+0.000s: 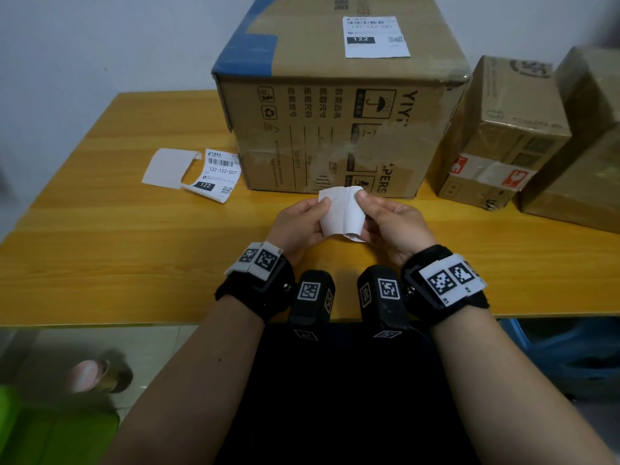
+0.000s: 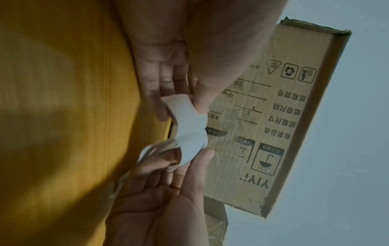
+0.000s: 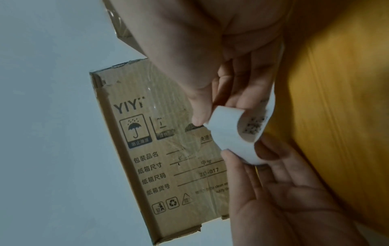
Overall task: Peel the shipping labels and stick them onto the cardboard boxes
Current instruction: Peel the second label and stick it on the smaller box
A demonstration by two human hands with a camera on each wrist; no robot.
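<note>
Just off the front edge of the table [image 1: 100, 250], at mid-width, I hold the shipping label [image 1: 340, 213] up between both hands, clear of the wood. My left hand [image 1: 298, 226] pinches its left margin with thumb and forefinger; my right hand [image 1: 391, 226] pinches the upper right corner, the remaining fingers loosely curled behind. From the right wrist view the sheet curls into a loop, printed code facing inward. I judge I am working the corner to split label from liner, though from these views I cannot tell whether the two have separated yet.

Directly behind sits the large cardboard box [image 1: 335, 129], already carrying a stuck label [image 1: 375, 36] on its top. Toward the right edge stand the small taped box [image 1: 496, 135] and another box [image 1: 583, 146], neither showing a label on the faces I see. Near the left side lies a spare label [image 1: 218, 174] with its loose backing sheet [image 1: 167, 167].

Risks as I read them:
- Curl is tight; once adhesive is exposed, the label may fold and stick to itself.
- Pulling hard at one corner could tear the paper through the barcode.
- Adhesive may grab my fingertips, so the label goes down skewed or wrinkled.
- The taped, glossy patches on the small box may hold it poorly.
</note>
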